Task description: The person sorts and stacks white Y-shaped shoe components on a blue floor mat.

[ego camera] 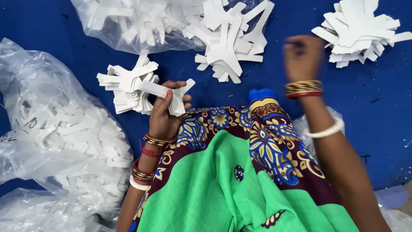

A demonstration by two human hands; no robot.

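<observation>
Left hand [165, 116], centre-left of frame, was clamped on a fanned stack of white card cut-outs [128, 88]; stack stuck out up and left of the fingers. Right hand [302, 56], upper right, was blurred, grip unclear, just left of a loose pile of cut-outs [358, 32] on the blue mat [377, 111]

Left hand [165, 112] raised near lap, fingers curled closed, thumb pressed on top, bangled wrist bent. Right hand [303, 56] stretched forward, motion-blurred, grip unclear, forearm extended, bangles at wrist.
</observation>
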